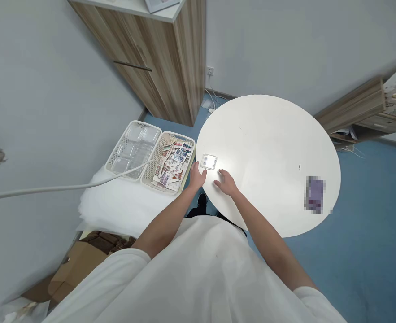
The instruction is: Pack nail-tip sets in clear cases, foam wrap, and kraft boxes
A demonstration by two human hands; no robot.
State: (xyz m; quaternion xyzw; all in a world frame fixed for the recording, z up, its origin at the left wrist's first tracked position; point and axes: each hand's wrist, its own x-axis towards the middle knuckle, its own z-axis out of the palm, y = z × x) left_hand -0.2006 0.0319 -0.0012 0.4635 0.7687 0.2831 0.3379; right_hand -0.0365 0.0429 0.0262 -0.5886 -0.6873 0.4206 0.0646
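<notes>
A small clear plastic case [209, 162] lies at the left edge of the round white table [268, 134], with something pale inside that is too small to make out. Just below its left side is my left hand [197, 176], thumb apart from the fingers and nothing visible in it. Whether it touches the case I cannot tell. My right hand [227, 183] hovers over or rests on the tabletop to the right of the case, fingers spread and apart from it.
Left of the table stand a basket of printed nail-sticker-like cards [174, 162] and a basket of clear plastic boxes [133, 146]. A white cable [117, 177] crosses them. White sheets [117, 204] lie nearer me. A blurred purple item [315, 194] sits on the table's right.
</notes>
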